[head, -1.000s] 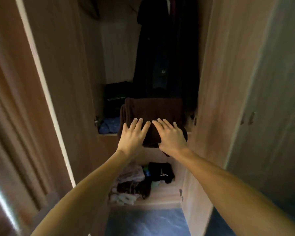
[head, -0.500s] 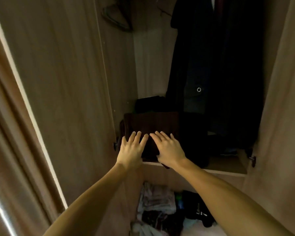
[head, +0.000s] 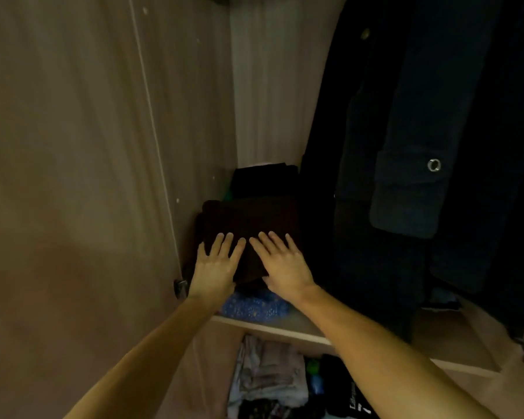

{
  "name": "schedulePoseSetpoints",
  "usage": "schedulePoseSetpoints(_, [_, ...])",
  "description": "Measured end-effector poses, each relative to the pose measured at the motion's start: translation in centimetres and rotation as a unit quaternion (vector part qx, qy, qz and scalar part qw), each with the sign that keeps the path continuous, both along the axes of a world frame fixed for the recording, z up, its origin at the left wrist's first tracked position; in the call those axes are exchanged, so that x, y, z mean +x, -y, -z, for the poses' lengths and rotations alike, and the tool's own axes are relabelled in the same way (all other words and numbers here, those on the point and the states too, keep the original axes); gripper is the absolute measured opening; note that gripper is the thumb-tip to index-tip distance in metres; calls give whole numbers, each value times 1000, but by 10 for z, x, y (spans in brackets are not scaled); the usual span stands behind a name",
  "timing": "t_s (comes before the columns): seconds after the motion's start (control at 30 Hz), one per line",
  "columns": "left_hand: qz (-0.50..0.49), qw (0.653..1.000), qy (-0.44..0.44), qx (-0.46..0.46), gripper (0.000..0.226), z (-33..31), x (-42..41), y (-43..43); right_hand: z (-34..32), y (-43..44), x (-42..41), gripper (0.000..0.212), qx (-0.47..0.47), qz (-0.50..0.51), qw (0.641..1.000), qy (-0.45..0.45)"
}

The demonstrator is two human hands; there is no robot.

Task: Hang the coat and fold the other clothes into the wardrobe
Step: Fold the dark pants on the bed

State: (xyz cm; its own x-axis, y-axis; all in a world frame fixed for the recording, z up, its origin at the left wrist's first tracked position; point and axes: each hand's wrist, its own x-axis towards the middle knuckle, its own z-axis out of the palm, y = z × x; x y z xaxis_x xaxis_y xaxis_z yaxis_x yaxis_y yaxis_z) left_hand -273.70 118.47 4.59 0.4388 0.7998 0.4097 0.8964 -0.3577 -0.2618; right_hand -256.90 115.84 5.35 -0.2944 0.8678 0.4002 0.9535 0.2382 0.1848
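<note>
A folded dark brown garment (head: 248, 219) lies on a stack on the wardrobe shelf (head: 288, 326), against the left wall. My left hand (head: 217, 264) and my right hand (head: 282, 261) rest side by side on its near end, fingers spread flat on top and thumbs at its edges. Under it, a blue patterned cloth (head: 254, 306) sticks out at the front. A folded black pile (head: 263, 178) sits behind it. A dark coat (head: 412, 146) hangs to the right, its cuff with a metal button close to my right hand.
The open wardrobe door (head: 73, 176) stands close on the left, with a small metal fitting (head: 179, 286) by my left wrist. Below the shelf, a heap of loose clothes (head: 273, 385) lies on the wardrobe floor. The shelf's right part (head: 454, 343) shows bare wood.
I have stepped closer and both hands have pushed the brown garment further in, from the shelf's front edge onto the stack above the blue cloth.
</note>
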Motion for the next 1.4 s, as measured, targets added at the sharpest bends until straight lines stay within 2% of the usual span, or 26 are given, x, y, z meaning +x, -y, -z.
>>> schedulePoseSetpoints(0.1, [-70,996,0,-54,97,33,9,-41,43,-39,3,79,-73,49,996,1])
schedulePoseSetpoints(0.2, [-102,986,-33,-128,77,73,14,-51,84,-45,-3,86,-182,55,982,9])
schedulePoseSetpoints(0.27, [-117,980,-32,-159,70,84,12,-51,91,-43,-8,88,-200,38,979,5])
schedulePoseSetpoints(0.4, [-93,979,13,-180,70,67,8,-43,67,-36,-12,78,-207,45,976,-53])
schedulePoseSetpoints(0.57, [-49,986,94,-126,58,29,10,2,36,9,-6,59,-137,31,981,-132])
schedulePoseSetpoints(0.7, [-11,986,148,-81,51,4,12,64,14,64,2,53,-67,16,987,-144])
schedulePoseSetpoints(0.83, [9,981,185,-60,50,-5,16,132,3,123,10,51,-54,17,986,-160])
schedulePoseSetpoints(1.2, [75,959,251,-111,47,-10,24,270,11,273,40,46,-40,64,971,-227])
schedulePoseSetpoints(1.4, [166,947,229,-149,37,-3,43,329,15,370,57,42,-6,158,948,-277])
